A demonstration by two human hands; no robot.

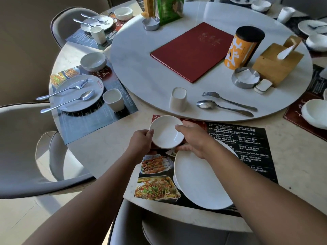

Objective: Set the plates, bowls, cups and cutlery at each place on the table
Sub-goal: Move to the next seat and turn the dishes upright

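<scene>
Place nearest you, partly laid. Your left hand point(141, 140) and right hand point(191, 140) both grip the rim of a small white bowl point(166, 132), one on each side, at the far left corner of the placemat point(247, 147); whether the bowl rests on the mat or is held just above it cannot be told. A white plate point(200, 179) lies on the same placemat, just beside the bowl on your side and partly under your right forearm. Not yet at this place are the cup point(178, 99), fork point(228, 100) and spoon point(223, 106), which wait on the round turntable point(159, 59) just beyond the mat. The place to your left looks complete: a second plate point(77, 93) carries a fork and spoon, with a second bowl point(93, 61) beyond it and a second cup point(113, 99) beside it. The place farther round, marked by a far plate point(97, 23), appears set likewise. Places at the right edge show bowls and a plate but are cut off, so their state is uncertain. On this reading, once you settle the bowl, three items remain to bring over here.
</scene>
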